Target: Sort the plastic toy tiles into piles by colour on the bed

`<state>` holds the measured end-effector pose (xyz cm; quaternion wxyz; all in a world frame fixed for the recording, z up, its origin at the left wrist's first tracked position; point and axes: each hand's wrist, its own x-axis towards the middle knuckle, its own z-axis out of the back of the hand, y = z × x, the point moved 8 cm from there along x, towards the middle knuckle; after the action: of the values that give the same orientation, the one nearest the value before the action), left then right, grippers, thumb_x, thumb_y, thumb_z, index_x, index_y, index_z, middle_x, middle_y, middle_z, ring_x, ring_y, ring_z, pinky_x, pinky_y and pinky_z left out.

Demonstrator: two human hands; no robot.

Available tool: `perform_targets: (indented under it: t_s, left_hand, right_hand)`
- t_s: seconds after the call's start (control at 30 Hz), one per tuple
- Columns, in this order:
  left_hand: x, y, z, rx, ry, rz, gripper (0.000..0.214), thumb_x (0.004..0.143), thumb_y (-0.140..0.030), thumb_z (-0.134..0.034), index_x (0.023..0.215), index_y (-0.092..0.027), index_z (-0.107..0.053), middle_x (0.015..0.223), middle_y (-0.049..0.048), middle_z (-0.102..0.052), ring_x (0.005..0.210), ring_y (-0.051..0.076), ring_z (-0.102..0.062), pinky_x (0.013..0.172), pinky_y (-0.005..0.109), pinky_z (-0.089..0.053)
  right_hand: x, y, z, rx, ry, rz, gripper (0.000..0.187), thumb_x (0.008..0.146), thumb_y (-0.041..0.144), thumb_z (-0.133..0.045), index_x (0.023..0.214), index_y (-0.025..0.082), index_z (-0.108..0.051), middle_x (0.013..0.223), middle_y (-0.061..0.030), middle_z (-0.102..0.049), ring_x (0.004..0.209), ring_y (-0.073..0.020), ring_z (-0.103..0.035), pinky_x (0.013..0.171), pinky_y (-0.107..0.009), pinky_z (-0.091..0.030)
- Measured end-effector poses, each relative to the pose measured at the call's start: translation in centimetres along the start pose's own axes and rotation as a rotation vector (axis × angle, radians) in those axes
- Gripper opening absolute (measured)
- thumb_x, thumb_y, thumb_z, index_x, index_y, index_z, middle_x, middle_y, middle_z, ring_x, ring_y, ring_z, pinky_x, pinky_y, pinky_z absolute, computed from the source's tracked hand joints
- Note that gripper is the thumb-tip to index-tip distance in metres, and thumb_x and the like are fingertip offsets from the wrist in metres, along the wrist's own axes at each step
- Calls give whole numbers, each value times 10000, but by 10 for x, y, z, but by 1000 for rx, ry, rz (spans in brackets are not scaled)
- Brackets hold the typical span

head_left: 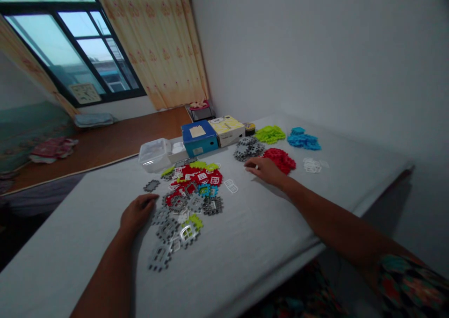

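Note:
My left hand [138, 213] rests on the sheet at the left edge of a mixed heap of interlocking plastic building tiles [178, 203]. Its fingers are curled; whatever they may hold is hidden. Beside its fingertips lies a single grey tile [152, 185]. My right hand [265, 169] reaches between a grey pile of tiles [248, 148] and a red pile of tiles [280, 160], partly in front of the red one. Its fingers are pinched, with a small white spot at the tips too small to name. A white window-frame piece [231, 186] lies between the hands.
Behind the heap stand a clear plastic tub [154, 154], a blue box [199, 139] and a yellow-white box [227, 130]. Further right are a lime pile [270, 134], a blue pile [303, 139] and white frames [312, 165]. A wall [315, 51] borders the right side.

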<state>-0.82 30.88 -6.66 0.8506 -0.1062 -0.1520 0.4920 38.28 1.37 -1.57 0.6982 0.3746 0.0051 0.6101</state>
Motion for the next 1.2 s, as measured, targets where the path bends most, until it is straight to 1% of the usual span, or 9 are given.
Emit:
perform_targets:
  t_s: [0.13, 0.3, 0.43, 0.57, 0.7, 0.83, 0.9, 1.03, 1.2]
  left_hand:
    - [1, -1, 0, 3, -2, -15, 373, 852, -355, -500, 1095, -240, -759, 1215, 51, -727, 1114, 261, -669, 913, 336, -527]
    - [5, 4, -2, 26, 17, 4, 376, 863, -392, -497, 1103, -260, -755, 1207, 55, -730, 1089, 274, -679, 864, 351, -540]
    - [9, 6, -4, 48, 29, -11, 389, 866, -401, -488, 1110, -261, -758, 1224, 65, -720, 1078, 287, -681, 855, 362, -545]
    - [8, 5, -3, 50, -3, -13, 370, 850, -388, -507, 1085, -270, -768, 1197, 59, -731, 1040, 280, -691, 835, 356, -553]
    - [5, 2, -1, 31, -29, -14, 352, 836, -380, -522, 1055, -267, -772, 1173, 52, -740, 1050, 267, -687, 828, 336, -551]
    - [2, -1, 2, -2, -35, -16, 340, 829, -372, -530, 1046, -269, -771, 1152, 42, -749, 1046, 255, -689, 842, 326, -547]
    - [1, -3, 2, -13, -29, -19, 345, 833, -368, -524, 1051, -260, -769, 1161, 43, -746, 1061, 252, -685, 870, 326, -541]
    - [0, -2, 1, -8, -20, 2, 350, 835, -353, -517, 1063, -253, -763, 1182, 34, -740, 1078, 239, -679, 894, 313, -530]
    - [-1, -1, 0, -5, -20, 11, 344, 818, -343, -536, 1062, -267, -766, 1173, 18, -746, 1051, 221, -685, 873, 289, -532]
  right_hand:
    - [-20, -42, 76, -46, -268, -155, 144, 860, 318, -643, 925, 212, -716, 894, -36, -754, 801, -179, -689, 772, -299, -515]
    - [-84, -137, 163, -279, -482, -465, 203, 805, 351, -628, 888, 192, -723, 818, -56, -751, 771, -215, -691, 736, -331, -501]
    - [-118, -186, 184, -387, -335, -616, 202, 773, 340, -632, 859, 196, -745, 799, -53, -755, 759, -224, -694, 707, -323, -480]
    - [-111, -169, 183, -529, -309, -591, 262, 825, 354, -586, 905, 181, -765, 922, -97, -765, 829, -253, -690, 717, -338, -481]
    - [-63, -90, 147, -406, -294, -307, 287, 897, 351, -534, 981, 187, -754, 992, -94, -756, 850, -222, -680, 768, -331, -499]
    - [-19, 8, 47, -146, 93, 88, 246, 937, 325, -551, 1052, 207, -734, 1046, -75, -741, 929, -196, -667, 842, -320, -505]
    - [-13, 40, -4, -108, 256, 204, 252, 936, 303, -587, 1125, 188, -706, 1113, -95, -717, 993, -205, -648, 895, -336, -498]
    - [-12, 57, -71, -228, 384, 258, 279, 893, 297, -682, 1122, 138, -680, 1189, -159, -658, 1102, -260, -583, 959, -389, -469]
    - [-21, 55, -85, -362, 352, 279, 186, 968, 282, -566, 1004, 132, -670, 1028, -140, -660, 977, -236, -566, 903, -364, -452]
